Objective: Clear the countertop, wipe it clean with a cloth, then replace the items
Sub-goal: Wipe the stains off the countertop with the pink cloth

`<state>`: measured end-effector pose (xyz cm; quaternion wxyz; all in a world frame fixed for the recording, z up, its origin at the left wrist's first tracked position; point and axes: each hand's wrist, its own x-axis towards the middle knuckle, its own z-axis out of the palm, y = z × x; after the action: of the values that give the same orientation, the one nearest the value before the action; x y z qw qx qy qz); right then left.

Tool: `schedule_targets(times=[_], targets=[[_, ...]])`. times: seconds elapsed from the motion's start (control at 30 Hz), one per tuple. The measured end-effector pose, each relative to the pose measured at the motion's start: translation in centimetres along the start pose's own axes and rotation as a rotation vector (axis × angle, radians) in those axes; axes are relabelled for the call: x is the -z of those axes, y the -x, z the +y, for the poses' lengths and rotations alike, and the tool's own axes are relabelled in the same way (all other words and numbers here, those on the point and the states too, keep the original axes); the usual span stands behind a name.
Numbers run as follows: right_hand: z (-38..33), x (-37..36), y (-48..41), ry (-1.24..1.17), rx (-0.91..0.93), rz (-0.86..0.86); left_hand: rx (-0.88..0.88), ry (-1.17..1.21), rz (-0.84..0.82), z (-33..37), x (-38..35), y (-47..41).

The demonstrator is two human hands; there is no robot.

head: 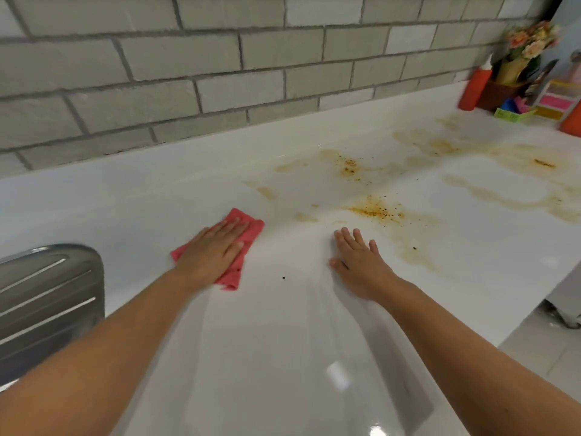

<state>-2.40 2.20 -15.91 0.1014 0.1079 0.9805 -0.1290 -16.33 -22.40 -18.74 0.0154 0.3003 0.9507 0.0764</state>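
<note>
A white countertop runs along a grey brick wall. A folded red cloth lies flat on it, left of centre, with my left hand pressed palm-down on top, fingers stretched out. My right hand rests flat on the bare counter to the right, fingers apart, holding nothing. Brown-yellow stains with dark specks spread over the counter from the middle to the far right. A single dark crumb lies between my hands.
A steel sink drainboard is set into the counter at the left. At the far right corner stand an orange-red bottle, a flower pot, coloured boxes and another orange item. The counter ends at the right above tiled floor.
</note>
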Motion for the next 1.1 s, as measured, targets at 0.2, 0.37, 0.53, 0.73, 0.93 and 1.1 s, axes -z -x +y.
schedule_targets(times=[0.2,0.37,0.53,0.73,0.93,1.1], targets=[[7.5,1.7,5.8,-0.143,-0.165,0.352,0.341,-0.100,0.088,4.5,-0.4,0.3],[14.7,2.4,6.3,-0.058,-0.469,0.070,0.103,-0.048,0.032,16.8,-2.2,4.4],[17.1,2.2,6.8,0.031,-0.296,0.000,-0.118,0.046,0.010,16.8,-2.3,8.3],[17.8,2.1,7.2,0.013,-0.226,-0.032,0.522,-0.035,0.108,15.3,-2.2,3.6],[17.6,4.0,7.8,-0.051,-0.282,-0.045,-0.110,0.027,0.041,31.2,-4.2,6.8],[19.8,5.0,7.3,0.128,-0.177,-0.085,-0.176,0.037,0.012,25.4,-3.7,8.4]])
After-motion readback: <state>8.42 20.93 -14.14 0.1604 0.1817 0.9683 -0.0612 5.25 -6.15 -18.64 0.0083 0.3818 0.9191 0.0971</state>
